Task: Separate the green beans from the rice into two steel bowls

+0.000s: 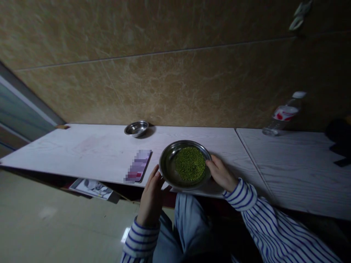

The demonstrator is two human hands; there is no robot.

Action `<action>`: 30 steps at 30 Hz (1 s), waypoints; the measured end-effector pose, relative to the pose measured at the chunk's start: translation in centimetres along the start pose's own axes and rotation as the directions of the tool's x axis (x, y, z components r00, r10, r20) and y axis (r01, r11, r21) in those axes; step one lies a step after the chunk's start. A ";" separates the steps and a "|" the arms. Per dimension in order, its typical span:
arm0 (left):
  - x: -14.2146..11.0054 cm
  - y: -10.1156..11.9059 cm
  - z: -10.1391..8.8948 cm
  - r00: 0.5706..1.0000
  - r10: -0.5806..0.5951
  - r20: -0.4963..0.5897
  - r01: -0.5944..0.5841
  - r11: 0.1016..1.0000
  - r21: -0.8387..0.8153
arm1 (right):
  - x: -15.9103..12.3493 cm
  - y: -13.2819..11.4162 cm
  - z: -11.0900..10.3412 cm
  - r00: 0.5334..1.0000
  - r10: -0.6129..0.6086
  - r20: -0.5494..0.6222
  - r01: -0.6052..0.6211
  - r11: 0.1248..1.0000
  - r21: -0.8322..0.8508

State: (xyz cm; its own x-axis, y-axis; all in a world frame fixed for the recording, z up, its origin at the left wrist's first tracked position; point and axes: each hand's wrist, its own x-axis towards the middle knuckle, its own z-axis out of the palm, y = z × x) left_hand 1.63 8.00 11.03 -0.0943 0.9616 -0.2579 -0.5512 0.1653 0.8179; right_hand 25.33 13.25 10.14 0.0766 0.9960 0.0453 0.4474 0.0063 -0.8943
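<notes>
A round metal plate [168,164] with a heap of small green beans [190,164] sits at the front edge of a pale wooden table [82,149]. My left hand [151,199] grips the plate's left rim, fingers curled on it. My right hand [221,173] grips the right rim, thumb on top. Both sleeves are blue-and-white striped.
A small empty steel bowl [136,128] stands at the back by the tiled wall. A phone [138,166] lies left of the plate. A plastic water bottle [282,114] stands on the second table at right, with dark objects [338,140] at the far right. Papers [93,188] lie under the table.
</notes>
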 end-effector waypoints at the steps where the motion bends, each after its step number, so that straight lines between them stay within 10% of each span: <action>1: 0.1 -0.1 0.0 1.000 -0.001 -0.004 0.001 1.000 0.005 | 0.1 -0.3 -0.2 1.000 -0.009 -0.006 0.008 1.000 -0.028; 19: 1.1 -0.6 2.0 0.997 -0.019 -0.077 0.028 0.993 0.112 | -0.4 -1.8 -0.4 0.932 0.330 0.150 -0.354 0.917 0.183; 30: 2.0 -1.1 3.8 0.998 -0.049 -0.042 0.054 0.991 0.125 | -0.4 -1.7 -2.3 0.932 0.325 0.159 -0.354 0.910 0.216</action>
State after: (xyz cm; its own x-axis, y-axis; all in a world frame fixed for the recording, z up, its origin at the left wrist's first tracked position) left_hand 5.24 10.55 11.58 -0.1022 0.9422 -0.3190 -0.4477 0.2428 0.8606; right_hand 26.60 12.66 12.63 0.0755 0.9447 -0.3191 0.1876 -0.3277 -0.9260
